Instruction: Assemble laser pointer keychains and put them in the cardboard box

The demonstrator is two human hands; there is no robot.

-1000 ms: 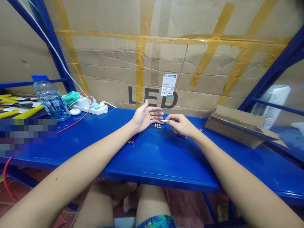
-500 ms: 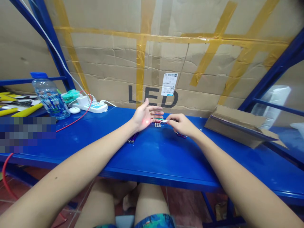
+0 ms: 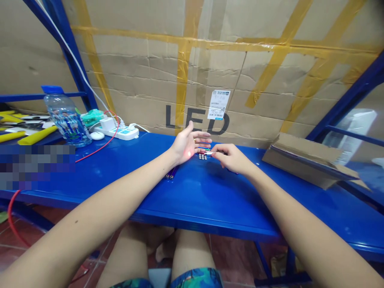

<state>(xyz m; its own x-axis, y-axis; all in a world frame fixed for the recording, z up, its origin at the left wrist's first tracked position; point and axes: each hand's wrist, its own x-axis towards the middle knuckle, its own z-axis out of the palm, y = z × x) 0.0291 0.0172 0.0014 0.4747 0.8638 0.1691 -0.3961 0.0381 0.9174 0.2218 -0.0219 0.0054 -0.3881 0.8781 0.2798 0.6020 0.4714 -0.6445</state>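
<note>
My left hand (image 3: 186,146) is held up over the blue table with its palm turned to the right and its fingers stretched out, holding nothing. A bright red light spot falls on its palm. Opposite it, my right hand (image 3: 233,158) pinches a small, thin, silvery laser pointer (image 3: 209,153) that points toward the left palm. Just below the pointer, several small round silver button cells (image 3: 203,157) stand in rows on the table. Dark purple tubes with metal ends (image 3: 171,174) lie under my left wrist. Small coloured pieces behind the fingers are partly hidden.
On the left are a plastic bottle (image 3: 67,120), a white power strip (image 3: 127,133), a red cable (image 3: 99,150) and yellow-handled tools (image 3: 37,136). An opened cardboard box (image 3: 309,162) lies at the right. A large taped carton (image 3: 135,80) rises behind the blue table (image 3: 204,200).
The view has shifted slightly, so everything sits a little further right. My left palm still carries the red spot, and my right hand keeps its pinch on the laser pointer.
</note>
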